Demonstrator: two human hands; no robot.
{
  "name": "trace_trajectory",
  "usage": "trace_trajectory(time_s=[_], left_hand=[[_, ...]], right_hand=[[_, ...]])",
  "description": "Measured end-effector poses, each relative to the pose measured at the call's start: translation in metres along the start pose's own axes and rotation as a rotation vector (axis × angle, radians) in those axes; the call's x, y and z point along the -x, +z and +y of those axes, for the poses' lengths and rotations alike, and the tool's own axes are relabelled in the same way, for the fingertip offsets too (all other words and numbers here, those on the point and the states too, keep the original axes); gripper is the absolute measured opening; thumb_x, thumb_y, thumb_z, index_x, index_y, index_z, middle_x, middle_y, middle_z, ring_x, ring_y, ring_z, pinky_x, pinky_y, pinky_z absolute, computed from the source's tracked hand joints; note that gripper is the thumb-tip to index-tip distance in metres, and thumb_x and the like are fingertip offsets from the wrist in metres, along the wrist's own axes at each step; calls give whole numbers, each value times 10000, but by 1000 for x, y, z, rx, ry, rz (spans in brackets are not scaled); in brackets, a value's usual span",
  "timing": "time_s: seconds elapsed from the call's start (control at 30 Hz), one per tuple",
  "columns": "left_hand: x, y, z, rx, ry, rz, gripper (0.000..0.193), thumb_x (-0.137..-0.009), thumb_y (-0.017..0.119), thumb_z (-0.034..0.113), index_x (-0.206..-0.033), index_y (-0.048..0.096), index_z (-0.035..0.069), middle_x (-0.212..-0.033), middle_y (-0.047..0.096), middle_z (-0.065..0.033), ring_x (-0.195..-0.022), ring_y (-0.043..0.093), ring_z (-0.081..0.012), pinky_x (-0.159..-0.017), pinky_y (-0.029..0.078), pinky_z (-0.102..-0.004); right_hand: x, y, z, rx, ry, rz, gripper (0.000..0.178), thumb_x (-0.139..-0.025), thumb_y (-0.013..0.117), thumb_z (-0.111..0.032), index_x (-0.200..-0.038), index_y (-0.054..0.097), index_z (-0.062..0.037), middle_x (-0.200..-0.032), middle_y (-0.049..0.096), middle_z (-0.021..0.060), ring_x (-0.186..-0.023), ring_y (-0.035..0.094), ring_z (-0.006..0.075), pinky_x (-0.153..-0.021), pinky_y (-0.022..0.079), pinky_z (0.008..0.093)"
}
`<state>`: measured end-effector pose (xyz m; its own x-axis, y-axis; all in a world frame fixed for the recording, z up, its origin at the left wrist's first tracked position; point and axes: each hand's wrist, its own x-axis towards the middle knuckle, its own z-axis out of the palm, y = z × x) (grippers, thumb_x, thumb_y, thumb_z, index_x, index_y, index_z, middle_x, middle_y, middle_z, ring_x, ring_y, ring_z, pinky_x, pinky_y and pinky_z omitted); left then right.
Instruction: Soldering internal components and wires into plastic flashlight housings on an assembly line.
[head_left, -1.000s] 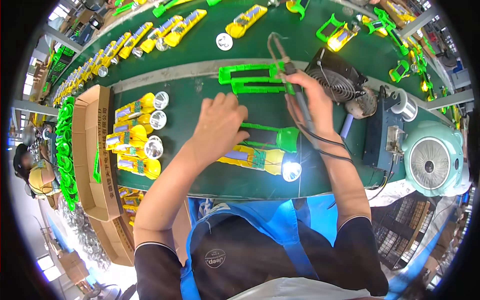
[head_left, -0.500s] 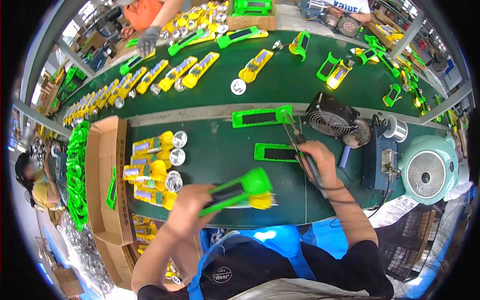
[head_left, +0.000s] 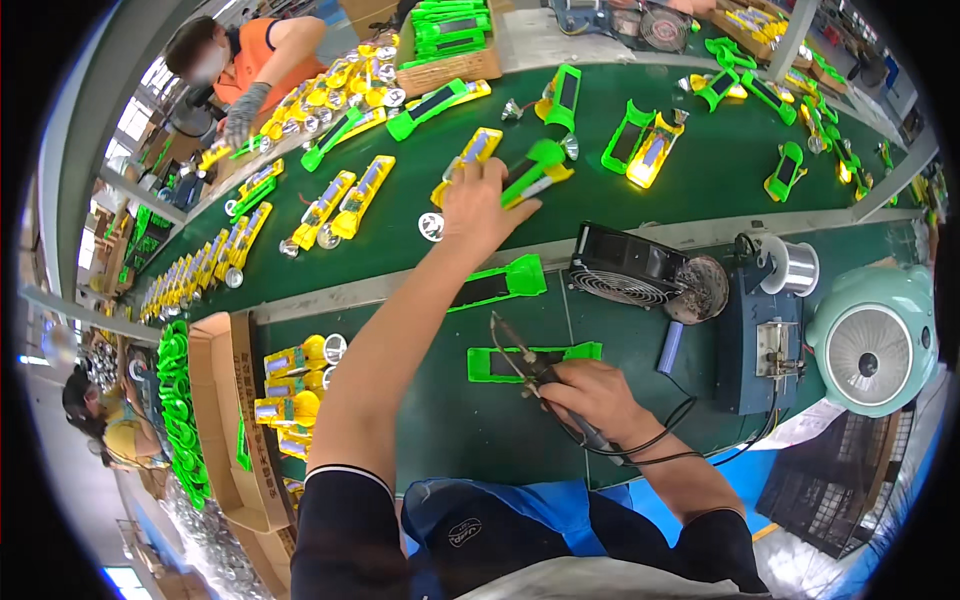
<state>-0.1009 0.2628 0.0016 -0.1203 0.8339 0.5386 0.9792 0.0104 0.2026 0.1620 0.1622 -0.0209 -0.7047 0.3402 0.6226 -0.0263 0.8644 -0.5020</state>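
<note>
Green-and-yellow and slightly blurred, a torch (head_left: pixel 541 172) sits in the left hand (head_left: pixel 477 208), whose grip is closed on one end of it, beyond and to the left of the black fan (head_left: pixel 618 265). On the near side of the black fan, the right hand (head_left: pixel 600 398) has its fingers wrapped around a dark, corded, pen-shaped tool (head_left: pixel 541 369), thin tip over a green frame (head_left: pixel 583 351). Another green frame (head_left: pixel 526 275) lies just left of the black fan. Right of the black fan, a blue-grey box (head_left: pixel 743 360) stands on the bench (head_left: pixel 450 435). Yellow torch bodies (head_left: pixel 288 411) lie well left of the black fan.
</note>
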Motion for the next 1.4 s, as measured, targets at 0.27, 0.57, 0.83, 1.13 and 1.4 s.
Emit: trace_trajectory(time_s=[0.27,0.57,0.83,1.13,1.4], left_hand=[[-41,6,-83,-38,-353,-452,675,-784,739,332,-1351,395,205,-1197,586,-204,-1124,577,-403,-942,479,-476],[104,-169,-26,291,-308,-579,519,-822,691,369,-1291,499,259,-1074,494,-249,-989,567,-443,-845,489,-485],[271,-156,56,1228,-760,-409,881,-854,730,266,-1502,198,-4,-948,621,-115,-830,629,-166,-735,514,-287],[221,-162,43,490,-125,-102,253,-832,641,-34,-1080,674,9,-931,618,-142,-802,630,-276,-681,515,-354],[202,-117,53,710,36,-268,262,-816,682,-20,-1076,680,13,-882,628,-82,-754,606,-197,-652,490,-311]], right_hand=[[-10,7,7,-244,103,-30,367,-695,761,-13,-1004,591,-117,-815,591,120,-669,607,317,-561,471,408],[21,27,9,-478,394,84,350,-757,627,135,-1017,621,-99,-872,656,97,-782,666,210,-657,527,304],[-5,-8,0,-54,196,-53,294,-791,662,21,-1073,603,-34,-988,625,176,-897,643,307,-777,514,354],[20,-155,-123,417,8,126,331,-816,744,-129,-1060,559,-2,-882,618,222,-733,600,314,-648,496,389],[93,-34,-58,-903,809,608,265,-932,614,-244,-1034,512,-22,-808,574,121,-669,542,191,-630,465,322]])
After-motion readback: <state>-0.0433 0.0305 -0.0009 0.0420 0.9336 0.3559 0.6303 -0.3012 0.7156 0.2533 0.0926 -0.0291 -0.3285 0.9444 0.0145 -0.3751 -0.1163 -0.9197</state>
